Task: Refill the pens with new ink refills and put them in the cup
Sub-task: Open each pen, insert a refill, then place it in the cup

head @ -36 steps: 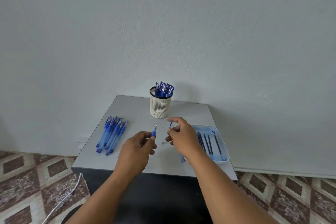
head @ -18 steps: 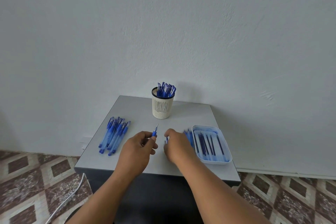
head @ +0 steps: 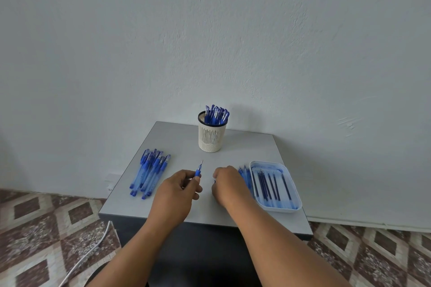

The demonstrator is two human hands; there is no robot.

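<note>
My left hand [head: 175, 193] grips a blue pen [head: 199, 168] over the table's middle, its tip pointing up and away. My right hand [head: 229, 184] is down on the table just right of it, fingers curled, pinching a small dark pen part [head: 214, 181] that is mostly hidden. A white mesh cup [head: 211, 140] at the back holds several blue capped pens [head: 217, 115]. Several more blue pens [head: 150, 173] lie in a pile on the left. A white tray [head: 275, 164] on the right holds several dark ink refills [head: 268, 185].
Several blue pieces [head: 245, 173] lie between my right hand and the tray. The small grey table [head: 177, 140] stands against a white wall. A white cable [head: 86, 256] runs across the patterned floor at the lower left.
My right hand came down from the air beside the pen to the tabletop and curled over a small part. My left hand has kept the pen almost still.
</note>
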